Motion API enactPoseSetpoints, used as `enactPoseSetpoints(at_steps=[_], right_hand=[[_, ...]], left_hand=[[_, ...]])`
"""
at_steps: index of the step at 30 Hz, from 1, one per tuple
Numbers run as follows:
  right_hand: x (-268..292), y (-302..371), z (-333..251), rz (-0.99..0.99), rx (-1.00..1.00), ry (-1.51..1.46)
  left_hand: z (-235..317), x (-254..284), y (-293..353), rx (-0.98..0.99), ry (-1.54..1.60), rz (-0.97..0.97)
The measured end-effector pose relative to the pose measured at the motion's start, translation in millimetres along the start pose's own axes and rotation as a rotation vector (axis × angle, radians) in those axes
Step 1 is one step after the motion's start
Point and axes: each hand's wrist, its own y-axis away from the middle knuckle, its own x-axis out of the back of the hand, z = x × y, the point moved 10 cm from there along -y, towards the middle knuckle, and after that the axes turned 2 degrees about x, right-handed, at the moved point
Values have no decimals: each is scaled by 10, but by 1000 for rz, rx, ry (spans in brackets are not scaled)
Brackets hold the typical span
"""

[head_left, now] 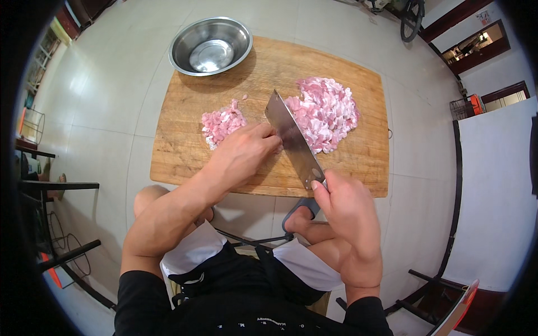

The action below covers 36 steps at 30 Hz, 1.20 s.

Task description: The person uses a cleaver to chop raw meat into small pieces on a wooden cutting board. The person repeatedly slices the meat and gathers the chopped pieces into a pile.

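My right hand (353, 204) is closed round the handle of a cleaver (296, 143). Its broad blade slants up and left across the wooden cutting board (179, 151). Close against the blade's left side, my left hand (246, 151) has its fingers curled down toward the board; what they press on is mostly hidden. To the right of the blade lies a large heap of sliced pink raw meat (330, 112), its left edge partly behind the cleaver. A smaller pile of diced meat (221, 123) sits just beyond my left hand, with a few stray bits near it.
A steel bowl (182, 47) with nothing in it stands at the board's far left corner. My knees and a slippered foot (302, 211) are close to the near edge. Black metal frames (61, 186) stand at the left, and a white panel (493, 201) at the right.
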Motion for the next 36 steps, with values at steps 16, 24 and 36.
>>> enactPoseSetpoints(at_steps=[16,24,36], right_hand=[[-286,-514,246,152,-39,-248],[-16,-324,81,187,55,-188],[85,79,-40,34,12,-21]], left_hand=[[34,84,13,83,-23,30],[67,121,101,7,-47,129],[2,28,121,-22,-17,74]])
